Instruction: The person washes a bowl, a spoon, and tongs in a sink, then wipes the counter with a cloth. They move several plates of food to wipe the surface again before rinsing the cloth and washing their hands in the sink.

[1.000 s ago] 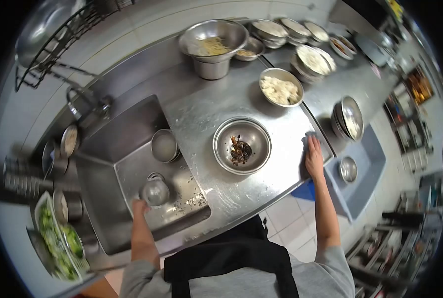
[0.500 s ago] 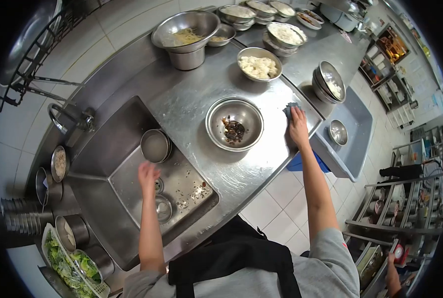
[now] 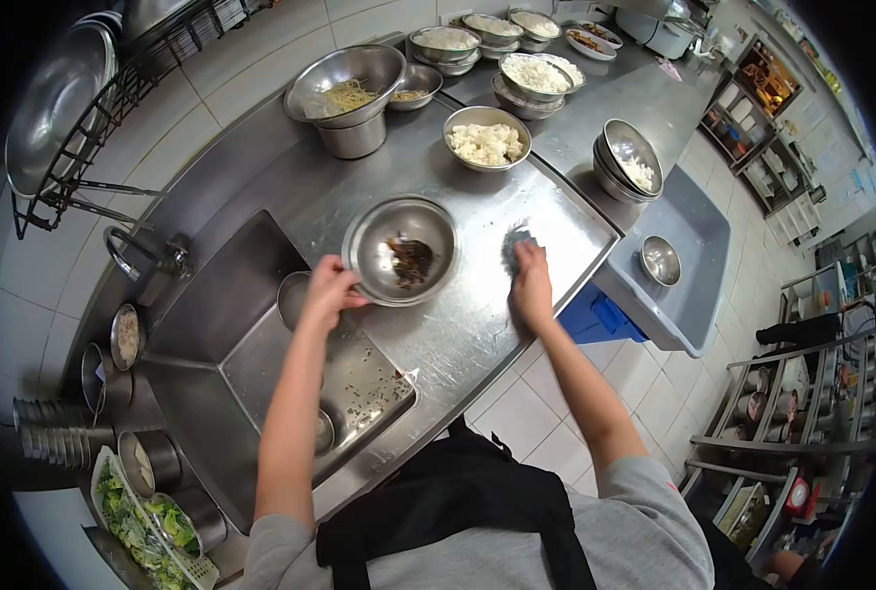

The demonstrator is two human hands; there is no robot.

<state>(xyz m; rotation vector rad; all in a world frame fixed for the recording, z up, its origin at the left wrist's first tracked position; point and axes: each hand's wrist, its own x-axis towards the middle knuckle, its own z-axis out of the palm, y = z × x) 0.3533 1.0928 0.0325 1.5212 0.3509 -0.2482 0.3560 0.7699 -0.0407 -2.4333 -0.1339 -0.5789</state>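
Observation:
My left hand [image 3: 332, 292] is closed on the near-left rim of a metal bowl [image 3: 369, 231], at the sink's edge. Dark brown food scraps [image 3: 411, 262] lie at the bottom of this bowl. Farther right on the steel counter [image 3: 477, 339], my right hand [image 3: 531, 280] presses on a dark grey-blue cloth [image 3: 519, 248], slightly blurred, with its fingers over it. Beyond both hands stands a bowl of white crumbly food [image 3: 485, 146]. Left of the counter is the sink [image 3: 251, 324], with another bowl [image 3: 293, 298] partly hidden by my left hand and forearm.
Food bits [image 3: 374, 388] are scattered on the sink floor. A faucet [image 3: 123, 246] reaches over the sink. Stacked bowls [image 3: 630, 162] stand at the counter's right, beside a grey tub [image 3: 699, 265] with a small bowl [image 3: 660, 261] inside. Filled bowls [image 3: 536, 79] line the back.
My left hand has risen from over the sink and taken hold of the bowl with scraps, which has shifted left. My right hand has drawn the cloth leftward across the counter.

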